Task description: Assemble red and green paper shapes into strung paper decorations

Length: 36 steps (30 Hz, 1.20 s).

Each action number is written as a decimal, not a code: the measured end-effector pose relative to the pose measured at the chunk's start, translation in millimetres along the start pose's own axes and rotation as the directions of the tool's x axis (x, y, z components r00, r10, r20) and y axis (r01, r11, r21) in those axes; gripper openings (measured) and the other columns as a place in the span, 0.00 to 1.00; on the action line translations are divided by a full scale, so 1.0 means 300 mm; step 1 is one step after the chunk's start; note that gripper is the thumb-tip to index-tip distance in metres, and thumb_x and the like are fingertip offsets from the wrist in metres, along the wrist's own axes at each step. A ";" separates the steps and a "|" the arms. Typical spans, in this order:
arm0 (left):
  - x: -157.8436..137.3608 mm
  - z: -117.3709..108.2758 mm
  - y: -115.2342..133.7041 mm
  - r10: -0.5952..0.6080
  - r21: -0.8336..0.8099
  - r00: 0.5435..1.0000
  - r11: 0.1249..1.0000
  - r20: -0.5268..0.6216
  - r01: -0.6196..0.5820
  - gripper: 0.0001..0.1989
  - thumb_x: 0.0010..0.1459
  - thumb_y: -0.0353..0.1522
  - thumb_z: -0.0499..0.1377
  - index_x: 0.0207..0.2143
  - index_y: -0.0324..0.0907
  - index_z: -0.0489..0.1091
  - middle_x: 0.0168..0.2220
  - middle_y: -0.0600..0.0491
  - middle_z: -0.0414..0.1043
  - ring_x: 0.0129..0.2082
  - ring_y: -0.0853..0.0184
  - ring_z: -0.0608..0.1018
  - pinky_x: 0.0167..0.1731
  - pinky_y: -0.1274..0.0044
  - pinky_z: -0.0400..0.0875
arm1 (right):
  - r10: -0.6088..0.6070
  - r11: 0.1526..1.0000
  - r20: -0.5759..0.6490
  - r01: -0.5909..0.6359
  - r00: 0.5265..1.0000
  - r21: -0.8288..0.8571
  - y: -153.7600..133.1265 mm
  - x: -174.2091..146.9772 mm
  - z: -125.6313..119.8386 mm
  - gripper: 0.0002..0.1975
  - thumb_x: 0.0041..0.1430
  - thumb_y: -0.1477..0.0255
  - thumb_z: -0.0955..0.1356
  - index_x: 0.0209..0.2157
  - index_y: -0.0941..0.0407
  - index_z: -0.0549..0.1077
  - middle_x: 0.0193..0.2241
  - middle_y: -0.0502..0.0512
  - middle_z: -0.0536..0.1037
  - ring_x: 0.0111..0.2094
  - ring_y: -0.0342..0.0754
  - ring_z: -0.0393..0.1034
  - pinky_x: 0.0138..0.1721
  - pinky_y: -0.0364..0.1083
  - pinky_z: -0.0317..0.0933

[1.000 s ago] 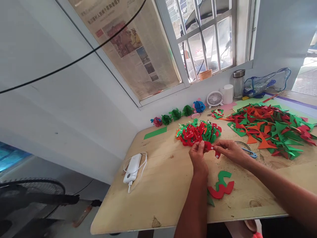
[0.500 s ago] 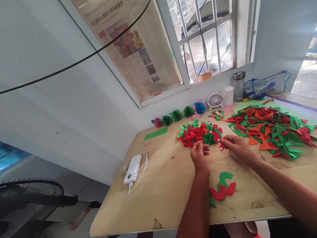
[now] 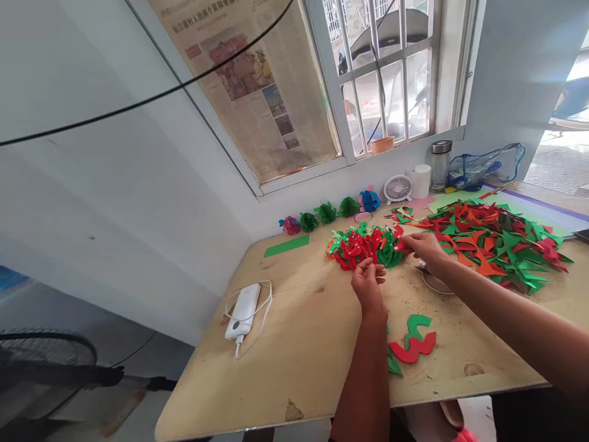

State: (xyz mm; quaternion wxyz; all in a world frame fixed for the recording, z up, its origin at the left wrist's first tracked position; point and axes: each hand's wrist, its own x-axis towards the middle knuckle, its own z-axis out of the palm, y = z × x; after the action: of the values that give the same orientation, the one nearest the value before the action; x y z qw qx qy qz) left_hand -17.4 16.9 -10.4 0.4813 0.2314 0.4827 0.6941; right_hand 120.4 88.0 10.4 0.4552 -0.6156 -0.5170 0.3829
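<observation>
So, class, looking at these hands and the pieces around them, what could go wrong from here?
1. The right hand appears to pinch a red piece at the edge of the piled red and green pieces; a nudge there might scatter them.
2. The green scrap lies beside the left forearm, which could sweep it away.
3. The right forearm might drag offcuts from the larger heap.

The right hand point(image 3: 427, 252) holds a small red piece point(image 3: 402, 247) at the edge of the red-and-green heap point(image 3: 359, 247). The left hand point(image 3: 367, 283), fingers curled, is near this heap, above the wooden table point(image 3: 299, 344).
</observation>
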 end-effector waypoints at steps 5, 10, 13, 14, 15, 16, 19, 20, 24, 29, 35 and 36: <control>0.013 -0.009 0.014 -0.009 -0.010 1.000 1.000 -0.002 0.009 0.14 0.44 0.33 0.59 0.35 0.36 0.69 0.24 0.50 0.75 0.20 0.72 0.74 0.21 0.81 0.63 | -0.076 0.987 0.027 0.079 0.997 -0.139 0.015 0.013 -0.008 0.11 0.45 0.64 0.69 0.20 0.58 0.76 0.16 0.52 0.75 0.22 0.46 0.70 0.22 0.41 0.57; 0.010 -0.009 0.025 0.002 -0.007 1.000 1.000 0.008 -0.002 0.14 0.43 0.32 0.59 0.35 0.36 0.69 0.24 0.50 0.75 0.21 0.72 0.74 0.22 0.81 0.63 | -0.135 0.957 -0.016 0.126 0.991 -0.260 0.069 -0.041 -0.174 0.09 0.45 0.67 0.67 0.25 0.56 0.78 0.23 0.52 0.79 0.29 0.48 0.72 0.28 0.43 0.59; 0.004 -0.008 0.025 0.017 0.011 1.000 1.000 0.013 -0.017 0.14 0.43 0.32 0.59 0.34 0.36 0.70 0.25 0.50 0.75 0.22 0.71 0.75 0.22 0.81 0.63 | -0.207 0.873 -0.010 0.180 0.978 -0.452 0.110 -0.081 -0.265 0.10 0.46 0.65 0.66 0.26 0.54 0.78 0.24 0.52 0.79 0.28 0.48 0.71 0.27 0.43 0.58; 0.003 -0.008 0.024 0.017 0.018 1.000 1.000 0.017 -0.017 0.14 0.43 0.32 0.59 0.34 0.36 0.70 0.24 0.50 0.75 0.22 0.71 0.75 0.22 0.81 0.63 | -0.226 0.841 0.004 0.197 0.974 -0.504 0.123 -0.092 -0.285 0.11 0.46 0.65 0.66 0.26 0.53 0.78 0.24 0.51 0.79 0.27 0.48 0.71 0.27 0.43 0.58; 0.002 -0.008 0.023 0.015 0.025 1.000 1.000 0.021 -0.015 0.14 0.43 0.32 0.59 0.34 0.36 0.70 0.24 0.50 0.75 0.22 0.72 0.75 0.22 0.81 0.63 | -0.244 0.812 0.029 0.221 0.969 -0.540 0.134 -0.101 -0.298 0.11 0.47 0.65 0.65 0.27 0.53 0.78 0.25 0.51 0.79 0.27 0.47 0.71 0.27 0.43 0.58; 0.001 -0.009 0.021 0.012 0.032 1.000 0.999 0.024 -0.013 0.14 0.43 0.32 0.59 0.34 0.36 0.70 0.24 0.51 0.75 0.22 0.72 0.75 0.22 0.81 0.63 | -0.258 0.787 0.055 0.243 0.965 -0.567 0.142 -0.107 -0.306 0.11 0.47 0.65 0.65 0.27 0.52 0.78 0.25 0.51 0.80 0.27 0.47 0.71 0.27 0.42 0.58; 0.003 -0.011 0.015 0.006 0.050 0.999 0.999 0.032 -0.008 0.14 0.43 0.32 0.59 0.34 0.36 0.70 0.24 0.50 0.75 0.21 0.72 0.75 0.22 0.81 0.63 | -0.273 0.719 0.119 0.285 0.955 -0.634 0.149 -0.111 -0.307 0.10 0.50 0.66 0.64 0.28 0.51 0.78 0.27 0.51 0.80 0.29 0.47 0.72 0.27 0.42 0.58; 0.004 -0.012 0.014 0.005 0.054 0.999 0.999 0.034 -0.007 0.14 0.43 0.33 0.60 0.34 0.36 0.70 0.25 0.50 0.75 0.21 0.72 0.75 0.23 0.81 0.63 | -0.270 0.698 0.137 0.292 0.953 -0.654 0.145 -0.107 -0.302 0.10 0.50 0.66 0.64 0.29 0.51 0.78 0.27 0.51 0.80 0.29 0.47 0.72 0.27 0.42 0.58; 0.006 -0.013 0.011 -0.007 0.059 0.999 0.998 0.039 0.004 0.14 0.43 0.32 0.60 0.34 0.36 0.70 0.25 0.49 0.76 0.21 0.72 0.75 0.23 0.81 0.63 | -0.196 0.593 0.253 0.320 0.947 -0.739 0.122 -0.084 -0.276 0.12 0.53 0.67 0.63 0.35 0.51 0.77 0.32 0.51 0.80 0.33 0.47 0.72 0.27 0.42 0.56; -0.001 -0.008 0.018 -0.032 0.063 0.998 0.998 0.058 0.028 0.13 0.43 0.31 0.60 0.34 0.36 0.71 0.24 0.50 0.75 0.21 0.72 0.74 0.23 0.81 0.64 | -0.114 0.506 0.341 0.350 0.933 -0.788 0.110 -0.062 -0.250 0.13 0.54 0.69 0.61 0.38 0.51 0.76 0.35 0.53 0.79 0.35 0.49 0.71 0.25 0.42 0.52; -0.010 -0.005 0.028 -0.044 0.073 0.995 0.997 0.084 0.038 0.12 0.43 0.31 0.60 0.33 0.37 0.71 0.25 0.50 0.76 0.21 0.72 0.74 0.23 0.81 0.64 | -0.066 0.456 0.364 0.352 0.929 -0.817 0.089 -0.060 -0.242 0.13 0.54 0.70 0.60 0.36 0.52 0.76 0.35 0.55 0.79 0.34 0.50 0.71 0.24 0.42 0.50; -0.010 -0.006 0.029 -0.045 0.073 0.996 0.997 0.083 0.039 0.12 0.43 0.32 0.60 0.33 0.37 0.71 0.25 0.50 0.76 0.22 0.72 0.74 0.24 0.81 0.64 | -0.057 0.447 0.357 0.344 0.932 -0.826 0.084 -0.060 -0.241 0.13 0.54 0.70 0.60 0.35 0.53 0.76 0.35 0.56 0.79 0.33 0.50 0.71 0.24 0.42 0.49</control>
State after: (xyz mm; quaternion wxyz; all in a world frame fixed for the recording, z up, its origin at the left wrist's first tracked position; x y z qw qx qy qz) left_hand -21.4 12.7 -2.9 0.5073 0.2674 0.4911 0.6557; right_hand 192.8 57.1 7.6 0.0401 -0.6342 -0.7671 0.0882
